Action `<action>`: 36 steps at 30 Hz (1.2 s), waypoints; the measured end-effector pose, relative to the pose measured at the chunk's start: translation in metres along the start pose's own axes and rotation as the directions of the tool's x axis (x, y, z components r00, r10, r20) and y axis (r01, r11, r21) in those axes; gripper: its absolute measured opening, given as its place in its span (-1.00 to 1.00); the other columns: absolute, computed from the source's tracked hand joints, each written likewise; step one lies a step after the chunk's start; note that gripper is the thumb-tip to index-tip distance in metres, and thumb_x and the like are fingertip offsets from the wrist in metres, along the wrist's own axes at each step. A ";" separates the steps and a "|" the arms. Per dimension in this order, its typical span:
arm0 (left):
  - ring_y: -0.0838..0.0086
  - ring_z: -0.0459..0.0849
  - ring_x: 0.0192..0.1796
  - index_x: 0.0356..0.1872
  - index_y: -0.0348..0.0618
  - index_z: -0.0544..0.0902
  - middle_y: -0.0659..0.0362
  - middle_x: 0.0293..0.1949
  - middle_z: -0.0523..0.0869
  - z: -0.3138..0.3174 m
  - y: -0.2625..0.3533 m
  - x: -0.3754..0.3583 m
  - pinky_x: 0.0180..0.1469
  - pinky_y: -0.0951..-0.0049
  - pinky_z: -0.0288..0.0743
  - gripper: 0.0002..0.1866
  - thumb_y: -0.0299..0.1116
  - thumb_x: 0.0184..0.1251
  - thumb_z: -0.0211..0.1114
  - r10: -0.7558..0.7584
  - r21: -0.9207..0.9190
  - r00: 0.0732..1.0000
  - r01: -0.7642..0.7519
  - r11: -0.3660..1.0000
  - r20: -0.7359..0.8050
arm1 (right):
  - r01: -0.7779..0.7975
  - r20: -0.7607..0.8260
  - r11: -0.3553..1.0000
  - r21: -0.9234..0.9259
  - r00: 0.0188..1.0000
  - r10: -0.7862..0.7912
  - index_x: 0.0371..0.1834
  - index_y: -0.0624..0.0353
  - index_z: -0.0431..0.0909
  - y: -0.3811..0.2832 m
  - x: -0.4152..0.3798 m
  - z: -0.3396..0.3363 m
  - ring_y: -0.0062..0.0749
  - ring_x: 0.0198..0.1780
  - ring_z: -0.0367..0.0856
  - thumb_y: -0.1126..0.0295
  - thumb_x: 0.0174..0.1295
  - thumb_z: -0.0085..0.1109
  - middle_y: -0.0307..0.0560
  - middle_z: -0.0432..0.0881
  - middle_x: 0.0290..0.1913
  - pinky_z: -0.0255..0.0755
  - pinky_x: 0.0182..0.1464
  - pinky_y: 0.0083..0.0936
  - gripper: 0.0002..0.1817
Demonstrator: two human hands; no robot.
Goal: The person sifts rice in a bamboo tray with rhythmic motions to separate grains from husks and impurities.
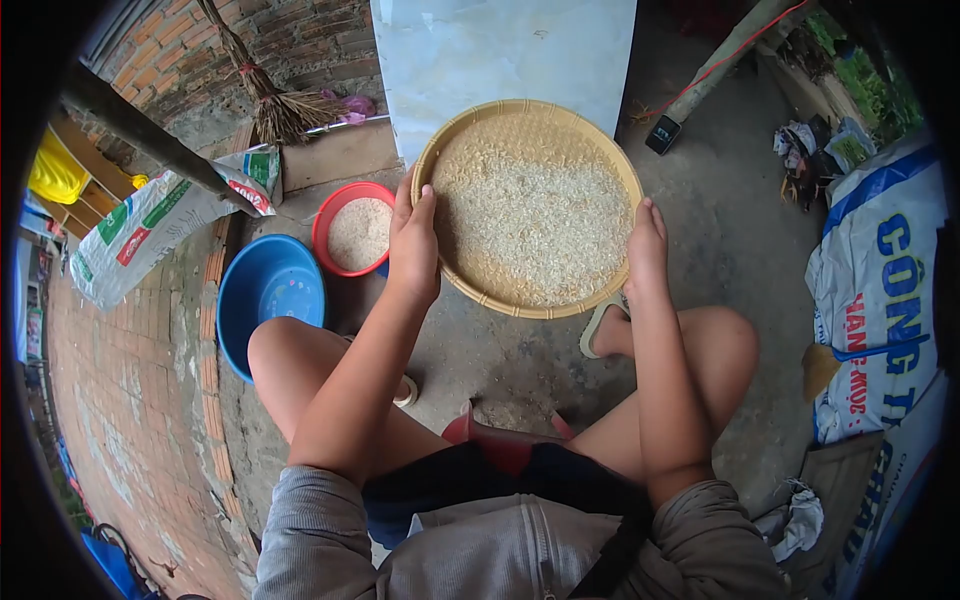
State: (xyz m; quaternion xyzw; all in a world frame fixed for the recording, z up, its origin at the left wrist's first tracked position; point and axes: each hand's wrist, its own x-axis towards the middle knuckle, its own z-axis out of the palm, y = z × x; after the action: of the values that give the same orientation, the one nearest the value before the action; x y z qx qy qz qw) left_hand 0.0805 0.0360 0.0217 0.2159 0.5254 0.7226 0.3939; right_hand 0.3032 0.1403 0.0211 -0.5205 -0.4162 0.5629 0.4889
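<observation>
Gripping the round woven tray point(470, 135) by its rim, the left hand point(413, 245) and right hand point(647, 245) close their fingers together on opposite sides. Rice point(535, 225) covers the tray, held above the concrete floor point(720, 220); a red bowl point(335, 215) and blue basin point(265, 290) sit to the left.

Woven tray point(455, 135): we see tan wicker, close-plaited.
Rice point(535, 225): pale cream, speckled.
Red bowl point(335, 215), left of the tray: red rim, off-white grain inside.
Blue basin point(270, 290), left of the tray: plain bright blue.
Sack point(885, 280), right of the tray: white, with blue and red lettering.
Wall point(300, 40), behind the tray: reddish-brown brick.
</observation>
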 end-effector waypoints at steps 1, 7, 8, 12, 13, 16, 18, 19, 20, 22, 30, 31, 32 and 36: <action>0.50 0.40 0.22 0.36 -0.15 0.22 0.13 0.23 0.42 -0.002 0.002 0.000 0.28 0.49 0.21 -0.54 -0.33 0.48 -0.04 0.006 0.000 1.000 -0.006 1.000 -0.002 | -0.035 -0.031 0.999 -0.003 0.999 0.034 0.18 0.31 0.31 -0.002 -0.002 0.003 -0.38 0.11 0.45 0.16 0.49 -0.33 0.02 0.48 0.11 0.27 0.17 -0.48 -0.55; 0.49 0.39 0.21 0.35 -0.15 0.24 0.15 0.21 0.43 -0.002 0.007 -0.004 0.28 0.48 0.21 -0.54 -0.30 0.48 -0.03 0.119 0.005 0.993 -0.119 0.993 0.011 | 0.081 0.055 0.995 0.054 0.995 -0.084 0.19 0.32 0.30 -0.012 -0.002 0.005 -0.38 0.11 0.44 0.15 0.49 -0.34 0.02 0.48 0.10 0.27 0.17 -0.46 -0.54; 0.49 0.38 0.22 0.34 -0.16 0.24 0.15 0.21 0.42 -0.002 0.004 -0.005 0.28 0.48 0.20 -0.53 -0.29 0.48 -0.02 0.060 -0.025 0.998 -0.060 0.998 0.006 | 0.079 0.058 0.995 0.055 0.995 -0.083 0.19 0.32 0.30 -0.010 -0.003 0.006 -0.38 0.11 0.44 0.15 0.49 -0.34 0.02 0.48 0.10 0.27 0.17 -0.46 -0.54; 0.47 0.32 0.27 0.34 -0.18 0.23 0.11 0.24 0.38 -0.001 0.011 -0.011 0.33 0.46 0.12 -0.56 -0.34 0.48 -0.06 0.168 -0.041 0.986 -0.168 0.985 -0.007 | 0.089 0.044 0.995 0.042 0.995 -0.090 0.20 0.33 0.30 -0.011 -0.001 0.005 -0.38 0.12 0.44 0.14 0.49 -0.32 0.02 0.47 0.13 0.27 0.18 -0.46 -0.53; 0.47 0.32 0.27 0.34 -0.18 0.23 0.11 0.24 0.38 -0.002 0.011 -0.012 0.33 0.46 0.12 -0.56 -0.34 0.48 -0.06 0.169 -0.043 0.986 -0.169 0.985 -0.006 | 0.168 0.066 0.984 0.056 0.983 -0.171 0.21 0.33 0.29 -0.012 -0.001 0.004 -0.37 0.13 0.44 0.14 0.49 -0.32 0.04 0.45 0.15 0.27 0.19 -0.46 -0.52; 0.48 0.32 0.27 0.33 -0.18 0.24 0.11 0.23 0.38 -0.003 0.012 -0.013 0.33 0.46 0.12 -0.57 -0.35 0.49 -0.07 0.165 -0.050 0.986 -0.165 0.985 -0.006 | 0.123 0.076 0.990 0.074 0.989 -0.129 0.22 0.35 0.28 -0.012 0.003 0.007 -0.36 0.15 0.43 0.14 0.49 -0.33 0.05 0.44 0.17 0.27 0.19 -0.46 -0.51; 0.48 0.33 0.26 0.33 -0.18 0.24 0.11 0.22 0.39 -0.003 0.011 -0.015 0.33 0.47 0.13 -0.57 -0.35 0.49 -0.07 0.137 -0.108 0.991 -0.137 0.985 -0.009 | 0.072 0.065 0.992 0.099 0.995 -0.078 0.22 0.36 0.28 -0.011 0.001 0.011 -0.36 0.15 0.43 0.13 0.49 -0.33 0.05 0.44 0.17 0.26 0.20 -0.46 -0.50; 0.48 0.33 0.25 0.33 -0.18 0.24 0.11 0.22 0.40 -0.002 0.012 -0.015 0.32 0.47 0.13 -0.57 -0.35 0.49 -0.07 0.109 -0.168 0.994 -0.109 0.980 -0.006 | 0.024 0.051 0.992 0.124 0.998 -0.031 0.23 0.37 0.28 -0.011 0.000 0.014 -0.36 0.15 0.43 0.13 0.49 -0.33 0.05 0.45 0.17 0.25 0.20 -0.46 -0.49; 0.48 0.34 0.24 0.32 -0.18 0.24 0.12 0.21 0.41 -0.005 0.015 -0.017 0.31 0.47 0.14 -0.57 -0.35 0.49 -0.07 0.181 -0.051 0.983 -0.182 0.982 -0.020 | 0.028 0.055 0.992 0.125 0.998 -0.035 0.23 0.37 0.28 -0.013 -0.001 0.016 -0.36 0.15 0.43 0.13 0.49 -0.33 0.05 0.45 0.17 0.25 0.20 -0.46 -0.49; 0.48 0.34 0.24 0.32 -0.18 0.24 0.12 0.20 0.41 -0.006 0.023 -0.020 0.31 0.47 0.15 -0.58 -0.35 0.49 -0.07 0.247 -0.035 0.969 -0.247 0.968 -0.013 | 0.175 0.096 0.975 0.139 0.977 -0.190 0.23 0.37 0.28 -0.021 -0.007 0.018 -0.35 0.16 0.43 0.12 0.49 -0.32 0.06 0.44 0.19 0.24 0.21 -0.46 -0.48; 0.49 0.33 0.26 0.33 -0.17 0.24 0.15 0.23 0.40 -0.015 0.024 -0.018 0.33 0.48 0.10 -0.54 -0.29 0.47 -0.03 0.295 0.037 0.955 -0.294 0.955 -0.035 | 0.135 0.054 0.984 0.116 0.988 -0.142 0.21 0.37 0.31 0.002 0.004 0.025 -0.35 0.17 0.42 0.12 0.49 -0.32 0.06 0.45 0.18 0.22 0.22 -0.46 -0.49; 0.50 0.31 0.27 0.33 -0.18 0.24 0.15 0.23 0.40 -0.016 0.029 -0.021 0.33 0.48 0.09 -0.54 -0.28 0.47 -0.03 0.360 0.098 0.933 -0.358 0.929 -0.009 | 0.188 0.050 0.974 0.123 0.979 -0.195 0.21 0.37 0.31 0.000 0.001 0.026 -0.35 0.18 0.41 0.12 0.49 -0.32 0.06 0.45 0.18 0.21 0.23 -0.46 -0.49; 0.50 0.31 0.28 0.33 -0.18 0.24 0.15 0.23 0.40 -0.015 0.030 -0.021 0.33 0.48 0.09 -0.54 -0.28 0.48 -0.03 0.374 0.114 0.928 -0.370 0.922 -0.011 | 0.186 0.050 0.975 0.123 0.980 -0.193 0.21 0.37 0.31 -0.001 0.000 0.027 -0.35 0.18 0.41 0.12 0.49 -0.32 0.06 0.45 0.18 0.21 0.23 -0.46 -0.49; 0.50 0.36 0.24 0.31 -0.18 0.26 0.13 0.21 0.41 -0.016 0.015 -0.012 0.31 0.50 0.13 -0.57 -0.32 0.48 -0.05 0.223 -0.003 0.972 -0.224 0.975 -0.068 | 0.095 0.060 0.985 0.146 0.993 -0.105 0.21 0.37 0.31 0.005 0.000 0.031 -0.34 0.17 0.42 0.12 0.48 -0.32 0.06 0.45 0.18 0.21 0.22 -0.46 -0.48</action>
State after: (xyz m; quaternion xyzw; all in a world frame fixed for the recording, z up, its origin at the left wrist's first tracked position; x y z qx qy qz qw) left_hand 0.0709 0.0144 0.0312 0.2473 0.5069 0.7719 0.2933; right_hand 0.2722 0.1411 0.0197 -0.4433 -0.4169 0.5832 0.5381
